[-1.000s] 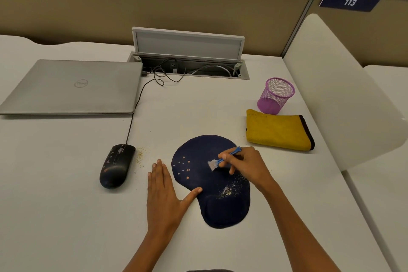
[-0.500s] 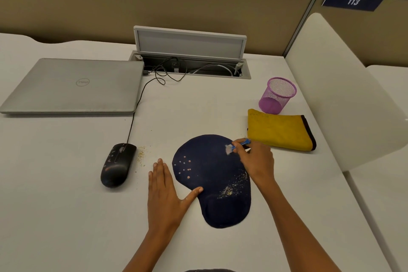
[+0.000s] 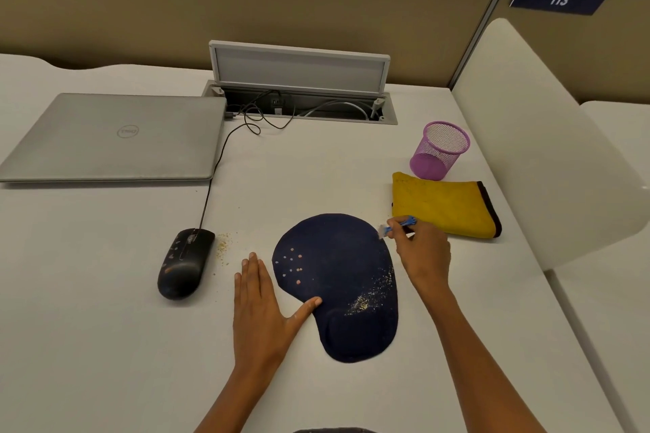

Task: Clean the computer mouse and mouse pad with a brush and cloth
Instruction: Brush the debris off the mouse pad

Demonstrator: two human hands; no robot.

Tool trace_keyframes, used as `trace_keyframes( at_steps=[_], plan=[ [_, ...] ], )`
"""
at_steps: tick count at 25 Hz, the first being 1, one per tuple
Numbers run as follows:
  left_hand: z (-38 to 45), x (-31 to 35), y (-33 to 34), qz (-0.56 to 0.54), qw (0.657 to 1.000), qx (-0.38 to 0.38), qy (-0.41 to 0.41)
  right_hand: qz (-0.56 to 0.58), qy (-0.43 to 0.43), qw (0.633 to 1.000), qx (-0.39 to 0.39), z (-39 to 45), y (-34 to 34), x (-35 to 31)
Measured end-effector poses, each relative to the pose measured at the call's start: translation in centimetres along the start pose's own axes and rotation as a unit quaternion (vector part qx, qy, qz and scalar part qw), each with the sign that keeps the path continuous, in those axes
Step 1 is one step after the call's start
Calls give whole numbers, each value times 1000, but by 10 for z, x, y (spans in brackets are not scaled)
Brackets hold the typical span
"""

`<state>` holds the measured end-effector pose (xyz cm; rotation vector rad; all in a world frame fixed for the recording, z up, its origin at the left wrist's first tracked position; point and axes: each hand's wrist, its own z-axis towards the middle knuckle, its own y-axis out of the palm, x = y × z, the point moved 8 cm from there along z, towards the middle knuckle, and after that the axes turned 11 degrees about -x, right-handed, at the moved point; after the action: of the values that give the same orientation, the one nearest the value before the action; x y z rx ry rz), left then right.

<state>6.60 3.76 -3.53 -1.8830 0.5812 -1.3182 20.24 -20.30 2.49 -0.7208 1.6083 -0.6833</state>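
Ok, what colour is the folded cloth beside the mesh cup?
Mustard yellow with a dark edge trim; the cloth shows clearly in the head view.

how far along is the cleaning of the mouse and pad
Early on. Nothing looks finished. In hand: the right hand holds the brush at the far right edge of the mouse pad, while the left hand lies flat beside it, thumb on its edge. Left: crumbs and pink specks on the pad, the speckled mouse, and the folded cloth lies unused.
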Motion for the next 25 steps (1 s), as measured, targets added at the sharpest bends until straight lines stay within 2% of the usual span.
trace_keyframes(
  at_steps=[2,4,6,7,9,12,14,15,17,19,21,22,23,25],
  plan=[
    [0,0,-1,4,1000,2,4,91,-30,994,-61,-3,11,-15],
    [0,2,-1,0,1000,2,8,149,-61,971,-177,-14,35,-36],
    [0,3,-2,-2,1000,3,9,123,-79,956,-254,-21,56,-45],
    [-1,3,-2,-5,1000,3,8,110,-82,954,-268,-20,64,-44],
    [0,1,-1,-9,1000,-1,2,97,-59,963,-243,-11,67,-35],
    [0,0,0,-11,1000,-2,1,9,3,994,-110,4,43,-20],
    [0,1,-1,-11,1000,-1,4,-52,26,998,-26,3,20,-18],
    [0,1,-1,-11,1000,0,4,-45,20,999,-6,2,14,-21],
    [0,0,0,-12,1000,0,1,46,-22,998,-42,0,18,-32],
    [0,0,1,-10,1000,-4,2,126,-58,973,-186,-6,44,-47],
    [0,0,0,-6,1000,-3,5,120,-71,945,-295,-16,67,-50],
    [0,1,-1,-6,1000,-2,5,112,-66,948,-291,-15,69,-46],
    [0,1,-1,-8,1000,-1,5,102,-52,962,-247,-11,64,-41],
    [0,0,-1,-9,1000,-3,2,40,-9,993,-108,-2,39,-26]
  ],
)
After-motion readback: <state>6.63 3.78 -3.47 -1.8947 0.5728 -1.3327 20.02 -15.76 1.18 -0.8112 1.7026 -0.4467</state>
